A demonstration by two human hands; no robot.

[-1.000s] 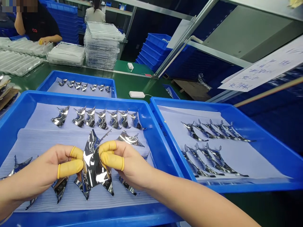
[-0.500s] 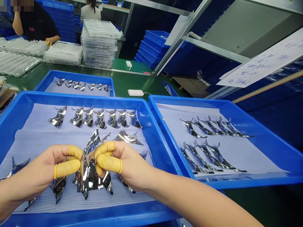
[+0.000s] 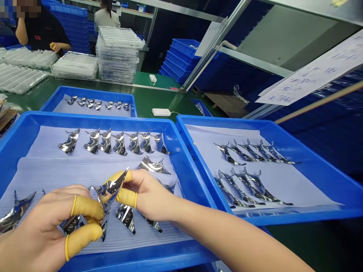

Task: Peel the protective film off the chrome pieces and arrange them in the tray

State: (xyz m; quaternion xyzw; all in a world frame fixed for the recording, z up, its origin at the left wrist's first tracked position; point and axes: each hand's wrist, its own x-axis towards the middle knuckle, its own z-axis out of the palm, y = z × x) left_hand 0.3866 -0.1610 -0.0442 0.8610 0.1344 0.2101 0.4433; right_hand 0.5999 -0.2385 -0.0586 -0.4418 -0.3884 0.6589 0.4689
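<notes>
Head view: above the near blue tray [image 3: 187, 170], the right hand [image 3: 150, 194] pinches 1 tilted chrome part [image 3: 117, 184]; whether the left hand [image 3: 53, 211] grips its lower end cannot be told. 2-handed handling seems underway; the next move likely calls for steady fingertips.

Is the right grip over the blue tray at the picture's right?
No, the right grip holds a shiny part above the large blue tray on the left.
</notes>
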